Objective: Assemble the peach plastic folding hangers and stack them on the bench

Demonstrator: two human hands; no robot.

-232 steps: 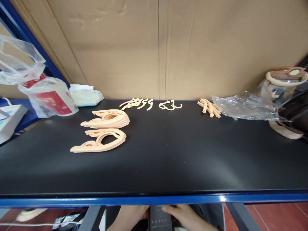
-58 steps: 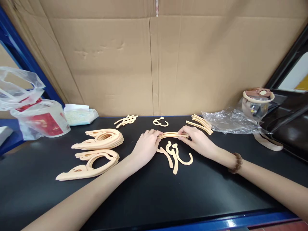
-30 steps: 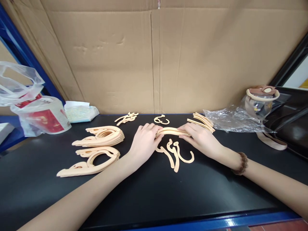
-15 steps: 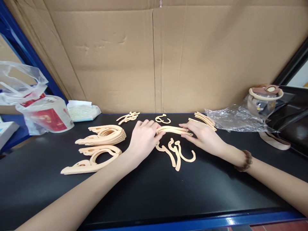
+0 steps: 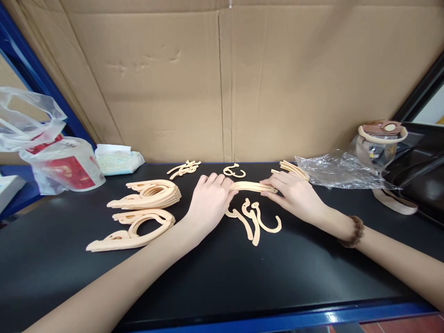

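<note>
Left hand (image 5: 208, 201) and right hand (image 5: 298, 194) hold curved strips (image 5: 249, 186) between them

The curved strips are pale and lie crosswise over the middle of the black table (image 5: 215, 277). The left hand is closed around their left end, with its knuckles up. The right hand pinches the other end, the thumb below and the fingers above. Because the fingers cover both ends, I cannot tell how many strips there are, or whether they are joined.

Just in front of the hands, two curved arms (image 5: 255, 229) and a hook (image 5: 274, 231) lie flat and close together. A brown band (image 5: 354, 232) is around the right wrist.

To the left of the left hand are two stacks of folded hangers, a rear stack (image 5: 173, 196) and a front stack (image 5: 169, 222). The forearm passes close to the front one. Along the back edge lie a small heap of pieces (image 5: 185, 169), some more hooks (image 5: 237, 175) and, beyond the right hand, other strips (image 5: 293, 168). A clear plastic sheet (image 5: 333, 172) is beside these strips.
</note>
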